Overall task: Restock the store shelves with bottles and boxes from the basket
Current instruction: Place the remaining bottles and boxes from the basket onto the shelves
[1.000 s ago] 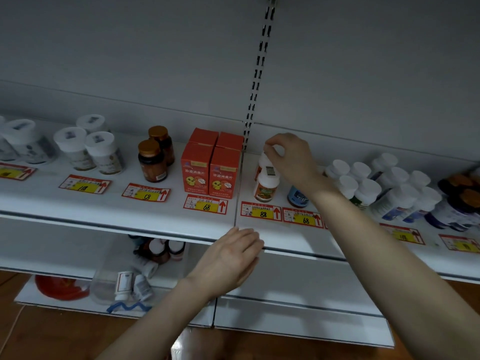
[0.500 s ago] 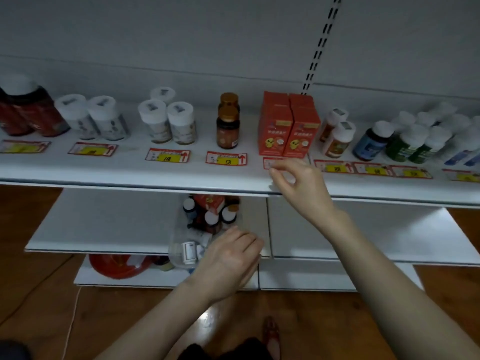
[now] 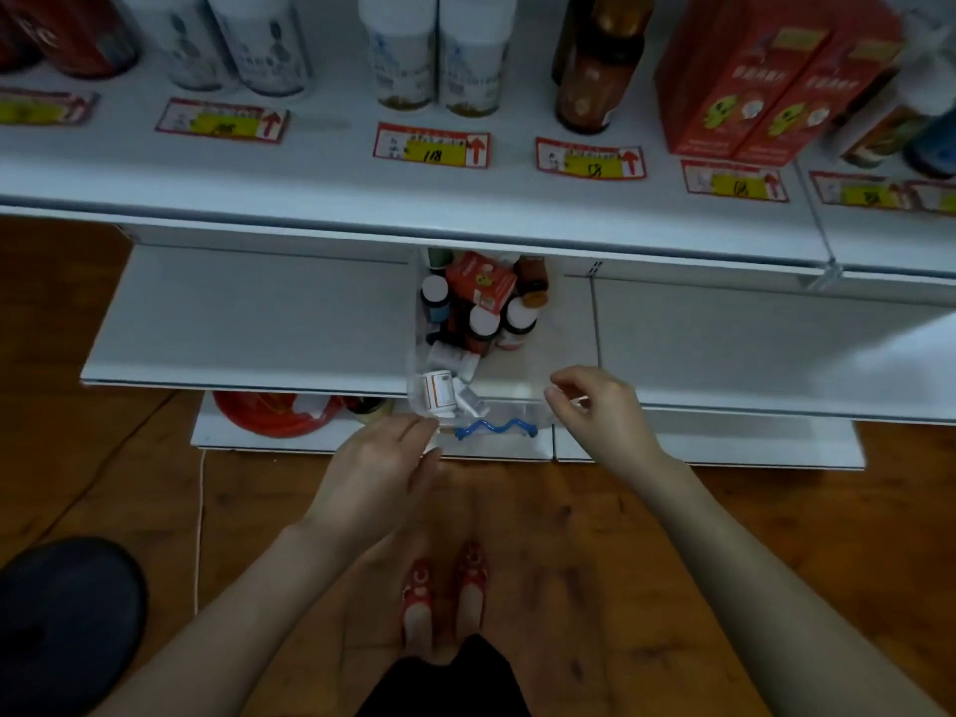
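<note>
- The clear basket point(image 3: 517, 406) sits on the middle shelf point(image 3: 258, 323), around 12 o'clock from both hands, with its blue wavy handle point(image 3: 496, 428) facing the person.
- Inside it is a jumble: dark bottles with white caps point(image 3: 483, 323) standing up, a red box point(image 3: 481, 284) tipped over at the back, and a white bottle with an orange label point(image 3: 437, 390) lying on its side up front.
- The left hand point(image 3: 383, 458) is at the basket's 7 o'clock corner, fingers mostly straight, tips right at the rim.
- The right hand point(image 3: 600, 411) is at the 4 o'clock corner, fingers loosely curled, thumb and forefinger close together by the rim. Honestly can't tell if it's pinching the plastic or just beside it.
- On the top shelf point(image 3: 310, 183), at 12 o'clock: white bottles point(image 3: 434, 49), an amber bottle point(image 3: 595, 69), two red boxes point(image 3: 750, 85) towards 1 o'clock, and red-and-yellow price tags point(image 3: 431, 145) along the front.
- At 6 o'clock, red shoes point(image 3: 445, 587) on a wooden floor point(image 3: 724, 509).
</note>
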The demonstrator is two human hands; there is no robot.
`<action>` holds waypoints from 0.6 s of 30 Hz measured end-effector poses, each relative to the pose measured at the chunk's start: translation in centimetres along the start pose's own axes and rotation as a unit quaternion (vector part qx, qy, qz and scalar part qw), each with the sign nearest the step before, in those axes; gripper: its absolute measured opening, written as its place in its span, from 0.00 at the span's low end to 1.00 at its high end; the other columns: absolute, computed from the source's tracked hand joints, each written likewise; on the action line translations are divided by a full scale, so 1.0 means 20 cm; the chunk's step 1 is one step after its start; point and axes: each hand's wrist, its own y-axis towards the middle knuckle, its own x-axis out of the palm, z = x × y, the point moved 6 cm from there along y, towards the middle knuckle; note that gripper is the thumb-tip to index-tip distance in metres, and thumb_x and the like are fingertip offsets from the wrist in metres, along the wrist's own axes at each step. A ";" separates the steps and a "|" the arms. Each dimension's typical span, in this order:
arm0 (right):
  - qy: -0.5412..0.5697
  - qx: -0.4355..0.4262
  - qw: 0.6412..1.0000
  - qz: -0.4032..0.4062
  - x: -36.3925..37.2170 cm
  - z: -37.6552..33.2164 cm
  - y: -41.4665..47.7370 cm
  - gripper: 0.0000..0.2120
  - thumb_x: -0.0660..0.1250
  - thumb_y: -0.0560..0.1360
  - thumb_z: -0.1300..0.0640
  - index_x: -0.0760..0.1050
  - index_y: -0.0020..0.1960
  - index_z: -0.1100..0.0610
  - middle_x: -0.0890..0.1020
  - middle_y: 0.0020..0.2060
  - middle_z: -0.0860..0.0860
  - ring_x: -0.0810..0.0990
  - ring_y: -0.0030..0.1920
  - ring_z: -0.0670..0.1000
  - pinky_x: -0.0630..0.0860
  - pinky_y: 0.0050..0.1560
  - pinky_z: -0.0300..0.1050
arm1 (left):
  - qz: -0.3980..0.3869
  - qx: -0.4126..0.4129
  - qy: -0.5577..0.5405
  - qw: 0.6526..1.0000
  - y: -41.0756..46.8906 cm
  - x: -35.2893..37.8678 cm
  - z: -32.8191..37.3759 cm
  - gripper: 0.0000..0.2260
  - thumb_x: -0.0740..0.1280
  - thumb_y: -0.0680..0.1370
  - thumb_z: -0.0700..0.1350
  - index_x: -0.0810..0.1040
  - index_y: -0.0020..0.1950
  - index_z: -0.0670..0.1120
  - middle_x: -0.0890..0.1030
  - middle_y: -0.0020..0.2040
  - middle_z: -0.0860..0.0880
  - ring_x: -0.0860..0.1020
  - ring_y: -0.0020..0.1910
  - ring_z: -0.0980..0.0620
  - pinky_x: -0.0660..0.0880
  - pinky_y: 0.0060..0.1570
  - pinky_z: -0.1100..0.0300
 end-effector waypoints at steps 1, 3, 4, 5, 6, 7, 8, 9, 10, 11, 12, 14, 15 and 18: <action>-0.001 0.010 1.000 -0.017 0.05 0.03 0.03 0.11 0.64 0.76 0.57 0.78 0.54 0.63 0.81 0.48 0.57 0.79 0.50 0.55 0.75 0.52 0.54 | -0.017 -0.012 0.000 1.000 0.02 0.04 -0.04 0.18 0.58 0.74 0.48 0.81 0.51 0.39 0.83 0.45 0.43 0.82 0.42 0.45 0.78 0.38 0.57; -0.002 0.025 0.998 -0.049 0.16 0.10 0.12 0.11 0.64 0.76 0.57 0.77 0.53 0.64 0.81 0.48 0.59 0.78 0.49 0.56 0.74 0.52 0.53 | -0.031 -0.025 0.015 0.999 0.08 0.12 -0.12 0.14 0.62 0.73 0.46 0.81 0.51 0.39 0.83 0.44 0.43 0.82 0.41 0.44 0.78 0.35 0.56; -0.006 0.034 0.997 -0.071 0.22 0.13 0.17 0.12 0.64 0.76 0.56 0.77 0.52 0.65 0.81 0.47 0.59 0.78 0.49 0.57 0.74 0.52 0.52 | -0.029 -0.029 0.023 0.999 0.12 0.16 -0.16 0.11 0.67 0.72 0.44 0.81 0.50 0.39 0.83 0.43 0.43 0.82 0.40 0.43 0.78 0.34 0.56; -0.010 0.043 0.994 -0.096 0.28 0.17 0.22 0.12 0.64 0.76 0.56 0.77 0.50 0.65 0.81 0.46 0.59 0.77 0.48 0.57 0.73 0.50 0.51 | -0.030 -0.036 0.026 0.999 0.17 0.20 -0.19 0.10 0.71 0.70 0.41 0.81 0.49 0.38 0.83 0.43 0.42 0.82 0.40 0.42 0.78 0.33 0.55; -0.015 0.060 0.991 -0.122 0.35 0.21 0.27 0.11 0.64 0.76 0.55 0.77 0.46 0.64 0.80 0.43 0.57 0.76 0.46 0.57 0.72 0.47 0.46 | -0.040 -0.043 0.024 0.998 0.22 0.24 -0.21 0.11 0.73 0.70 0.39 0.81 0.49 0.37 0.82 0.44 0.41 0.81 0.42 0.41 0.78 0.34 0.54; -0.023 0.077 0.986 -0.148 0.43 0.26 0.33 0.11 0.64 0.76 0.54 0.75 0.40 0.61 0.77 0.38 0.54 0.74 0.44 0.56 0.70 0.40 0.41 | -0.053 -0.053 0.022 0.997 0.28 0.28 -0.23 0.11 0.71 0.71 0.39 0.80 0.51 0.37 0.81 0.47 0.41 0.80 0.45 0.40 0.78 0.38 0.53; -0.038 0.092 0.980 -0.174 0.50 0.29 0.38 0.14 0.64 0.75 0.53 0.70 0.33 0.58 0.73 0.33 0.51 0.71 0.41 0.54 0.66 0.34 0.37 | -0.076 -0.061 0.025 0.995 0.34 0.34 -0.25 0.11 0.68 0.74 0.40 0.78 0.55 0.37 0.80 0.51 0.41 0.78 0.50 0.41 0.76 0.45 0.52; -0.052 0.098 0.973 -0.202 0.58 0.33 0.43 0.17 0.65 0.75 0.52 0.65 0.31 0.55 0.68 0.31 0.49 0.69 0.38 0.52 0.63 0.32 0.36 | -0.104 -0.067 0.039 0.992 0.41 0.41 -0.28 0.13 0.65 0.76 0.42 0.75 0.59 0.38 0.78 0.56 0.42 0.75 0.55 0.42 0.74 0.50 0.53; -0.066 0.105 0.964 -0.233 0.65 0.37 0.46 0.18 0.65 0.75 0.51 0.65 0.31 0.54 0.67 0.31 0.49 0.68 0.37 0.51 0.64 0.34 0.38 | -0.129 -0.065 0.065 0.987 0.48 0.48 -0.31 0.14 0.63 0.78 0.43 0.73 0.62 0.39 0.75 0.59 0.42 0.72 0.59 0.43 0.71 0.53 0.54; -0.081 0.106 0.956 -0.261 0.71 0.40 0.49 0.16 0.65 0.75 0.50 0.68 0.33 0.57 0.69 0.33 0.51 0.70 0.38 0.52 0.66 0.38 0.42 | -0.164 -0.058 0.101 0.980 0.54 0.55 -0.34 0.14 0.62 0.78 0.43 0.71 0.63 0.40 0.74 0.60 0.43 0.71 0.60 0.44 0.69 0.54 0.55; -0.098 0.109 0.946 -0.288 0.77 0.42 0.51 0.16 0.65 0.75 0.49 0.71 0.37 0.61 0.70 0.35 0.53 0.72 0.39 0.52 0.68 0.41 0.45 | -0.198 -0.045 0.143 0.969 0.60 0.62 -0.35 0.14 0.62 0.78 0.42 0.71 0.63 0.40 0.73 0.61 0.43 0.70 0.60 0.44 0.69 0.54 0.56; -0.117 0.115 0.929 -0.331 0.87 0.48 0.54 0.18 0.64 0.76 0.49 0.67 0.33 0.59 0.66 0.32 0.54 0.68 0.34 0.50 0.65 0.34 0.41 | -0.256 -0.013 0.219 0.942 0.70 0.73 -0.39 0.13 0.62 0.78 0.40 0.71 0.62 0.40 0.73 0.61 0.43 0.71 0.60 0.45 0.70 0.53 0.56; -0.120 0.113 0.924 -0.346 0.91 0.49 0.56 0.20 0.64 0.76 0.49 0.62 0.31 0.57 0.63 0.30 0.53 0.64 0.30 0.48 0.60 0.29 0.39 | -0.281 -0.009 0.238 0.929 0.74 0.78 -0.40 0.13 0.62 0.78 0.39 0.70 0.63 0.40 0.73 0.62 0.42 0.71 0.61 0.45 0.70 0.54 0.56; -0.106 0.126 0.907 -0.388 1.03 0.54 0.59 0.21 0.65 0.75 0.48 0.60 0.30 0.55 0.63 0.28 0.52 0.62 0.28 0.48 0.58 0.28 0.40 | -0.351 -0.016 0.249 0.903 0.83 0.90 -0.44 0.17 0.65 0.77 0.40 0.68 0.65 0.40 0.73 0.63 0.43 0.73 0.61 0.44 0.71 0.54 0.54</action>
